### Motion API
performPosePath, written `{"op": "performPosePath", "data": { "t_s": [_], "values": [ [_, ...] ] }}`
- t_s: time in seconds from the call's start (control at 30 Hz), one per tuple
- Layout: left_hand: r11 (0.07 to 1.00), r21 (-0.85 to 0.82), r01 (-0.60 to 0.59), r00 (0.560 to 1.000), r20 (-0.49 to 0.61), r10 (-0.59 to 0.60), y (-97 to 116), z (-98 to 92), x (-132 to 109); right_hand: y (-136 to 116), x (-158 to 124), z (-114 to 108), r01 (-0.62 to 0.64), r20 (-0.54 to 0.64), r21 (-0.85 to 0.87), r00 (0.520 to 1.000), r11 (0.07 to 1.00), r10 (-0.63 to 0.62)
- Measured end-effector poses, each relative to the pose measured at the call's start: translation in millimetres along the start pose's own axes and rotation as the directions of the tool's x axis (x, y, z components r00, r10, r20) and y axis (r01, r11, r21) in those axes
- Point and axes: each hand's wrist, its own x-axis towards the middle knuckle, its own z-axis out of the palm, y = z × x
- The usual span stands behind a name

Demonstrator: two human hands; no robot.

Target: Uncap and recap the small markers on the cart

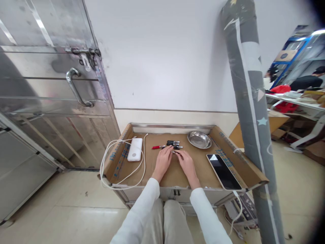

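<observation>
Both hands rest on a cardboard-lined table (177, 173). My left hand (164, 159) lies palm down, its fingertips bent at a small dark pen-like part (175, 152). My right hand (186, 162) meets it from the right, its fingers curled on the same small part. Just beyond the fingers lie several black pen-like pieces (174, 144) and a red pen (157, 147). What exactly the fingers pinch is too small to name.
A white power bank (135, 149) with a looped white cable (111, 166) sits at the left. A steel dish (199, 139) is at the back right and a phone (223, 171) at the right. A grey roll (250, 112) leans on the right; a steel door (50, 84) stands at the left.
</observation>
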Motion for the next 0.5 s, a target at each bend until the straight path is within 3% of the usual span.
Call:
{"op": "performPosePath", "data": {
  "t_s": [0.1, 0.27, 0.37, 0.5],
  "values": [
    [0.991, 0.125, -0.042, 0.993, 0.111, 0.028, 0.7, 2.8, 0.1, -0.7, -0.4, -1.2, -0.046, -0.053, -0.045, 0.998, 0.998, 0.044],
    [0.965, 0.263, -0.014, 0.977, 0.208, -0.043, -0.3, 5.9, -2.3, 5.7, -2.7, 0.6, -0.048, -0.053, -0.179, 0.998, 0.983, 0.039],
    [0.973, 0.232, 0.001, 0.979, 0.199, -0.048, -2.1, 6.7, -2.9, 7.7, -3.6, 2.0, -0.05, -0.031, -0.266, 0.999, 0.963, 0.043],
    [0.993, 0.115, 0.035, 0.994, 0.103, -0.047, -4.8, 7.4, -2.5, 5.4, -3.8, 3.1, 0.006, 0.019, -0.355, 1.0, 0.935, 0.001]
  ]
}}
